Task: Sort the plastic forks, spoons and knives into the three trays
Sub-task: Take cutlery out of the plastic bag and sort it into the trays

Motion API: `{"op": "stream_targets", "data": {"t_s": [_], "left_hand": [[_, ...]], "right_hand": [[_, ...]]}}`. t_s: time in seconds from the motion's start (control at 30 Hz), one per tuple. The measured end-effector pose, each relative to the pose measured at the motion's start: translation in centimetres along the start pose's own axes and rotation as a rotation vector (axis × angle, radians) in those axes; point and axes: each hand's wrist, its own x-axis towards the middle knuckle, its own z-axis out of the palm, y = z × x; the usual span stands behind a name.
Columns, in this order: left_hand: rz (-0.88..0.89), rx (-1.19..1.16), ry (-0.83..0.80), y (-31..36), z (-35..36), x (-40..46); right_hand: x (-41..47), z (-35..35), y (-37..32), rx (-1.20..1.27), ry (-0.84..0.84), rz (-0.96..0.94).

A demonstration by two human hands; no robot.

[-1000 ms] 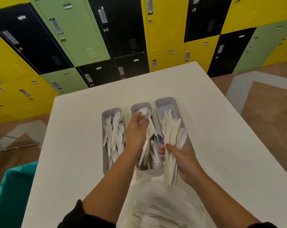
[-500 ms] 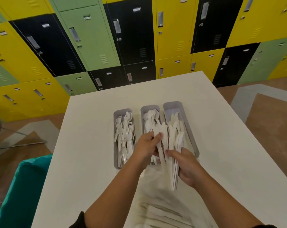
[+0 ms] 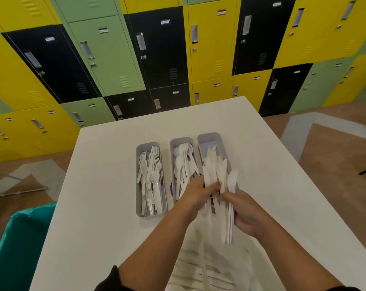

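1. I look down at a white surface with three grey trays side by side.
2. The left tray is full of white forks.
3. The middle tray holds white spoons.
4. The right tray holds white knives.
5. My right hand is just in front of the right tray. Its grip is curled round a bundle of white cutlery. The pieces point away from me, over the near end of that tray.
6. A spoon bowl sticks up at the right side of the bundle. The other pieces are blurry and I cannot tell what each one is.
7. My left hand is right beside my right hand, over the near end of the middle tray. Its fingers reach into the bundle and pinch one long white piece. I cannot tell which kind it is.
8. A clear plastic bag lies on the surface close to me, under my arms. More white cutlery shows through it.
9. A teal bin stands by the left edge of the surface.
10. Yellow, green and black lockers fill the wall behind.
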Motion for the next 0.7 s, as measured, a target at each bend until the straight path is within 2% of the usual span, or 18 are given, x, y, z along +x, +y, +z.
{"op": "stream_targets", "data": {"t_s": [0.17,0.37,0.5,0.63,0.7], "left_hand": [[-0.013,-0.003,0.074,0.5,1.4,1.1],[-0.070,0.102,-0.061,0.2,1.9,2.2],[-0.080,0.063,0.088,0.4,2.0,4.1],[-0.066,-0.097,0.222,0.7,1.7,7.0],[-0.059,-0.050,0.311,1.1,1.4,8.4]], "right_hand": [[0.2,-1.1,-0.6,0.056,0.011,0.009],[1.0,-2.1,-1.1,-0.073,0.034,0.026],[1.8,-2.0,-1.2,-0.032,0.026,0.025],[2.3,-2.7,-1.3,-0.024,0.013,0.013],[2.0,-3.0,-1.3,-0.083,-0.004,0.037]]}}
